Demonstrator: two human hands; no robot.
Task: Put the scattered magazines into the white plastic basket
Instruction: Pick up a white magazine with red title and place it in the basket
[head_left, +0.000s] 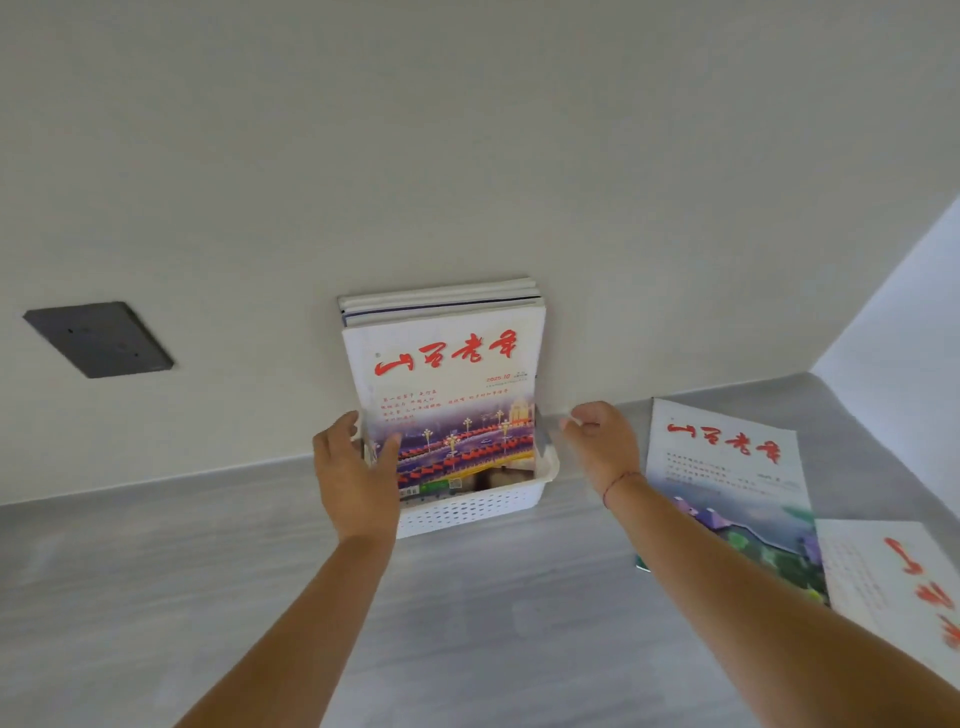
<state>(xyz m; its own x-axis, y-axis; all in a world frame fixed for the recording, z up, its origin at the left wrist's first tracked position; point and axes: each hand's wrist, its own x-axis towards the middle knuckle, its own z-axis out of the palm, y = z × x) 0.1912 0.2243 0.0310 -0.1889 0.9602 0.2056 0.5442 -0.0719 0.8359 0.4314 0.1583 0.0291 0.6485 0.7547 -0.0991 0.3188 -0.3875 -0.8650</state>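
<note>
White perforated plastic — the basket (470, 512) sits at the wall, holding upright magazines; the front magazine (447, 400) has its long axis vertical. The left hand (353, 478) clasps its lower left edge, thumb across the cover. The right hand (602, 441) is loosely curled at the basket's right rim, apparently empty. Two loose magazines (727, 467) lie flat at four o'clock from the basket — nearer the right hand.
</note>
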